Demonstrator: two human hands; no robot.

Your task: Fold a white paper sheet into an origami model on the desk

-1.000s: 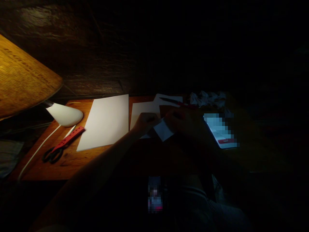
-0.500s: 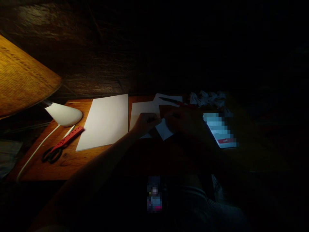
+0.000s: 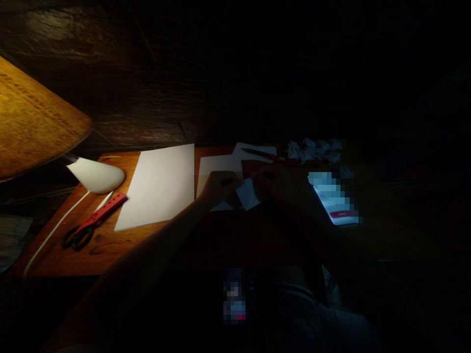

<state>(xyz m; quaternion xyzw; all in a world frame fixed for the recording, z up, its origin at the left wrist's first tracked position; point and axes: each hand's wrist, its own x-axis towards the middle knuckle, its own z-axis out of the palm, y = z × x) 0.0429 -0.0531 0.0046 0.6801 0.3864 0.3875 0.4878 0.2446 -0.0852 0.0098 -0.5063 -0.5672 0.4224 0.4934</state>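
Between my two hands, above the middle of the table, is a small piece of white paper (image 3: pixel 250 195), tilted with one corner pointing down. My left hand (image 3: pixel 220 185) is closed on its left upper edge, thumb towards the right. My right hand (image 3: pixel 271 181) closes on its other side; deep shadow hides most of those fingers. Beneath and behind the left hand lies a cut sheet of white paper (image 3: pixel 209 166). Farther back, a dark blade with a red handle (image 3: pixel 281 159) rests across another paper piece (image 3: pixel 267 151).
A stack of white paper (image 3: pixel 162 186) lies on the wooden table (image 3: pixel 114 255), left of my hands. Farther left are black-handled scissors (image 3: pixel 78 237), a red strip with holes (image 3: pixel 105 210) and a lamp (image 3: pixel 97 175). On the right are a lit phone (image 3: pixel 333 198) and folded paper pieces (image 3: pixel 314 149).
The small paper has tilted slightly and risen a little between my hands. My fingers have shifted only slightly, and the whole view has moved a touch.
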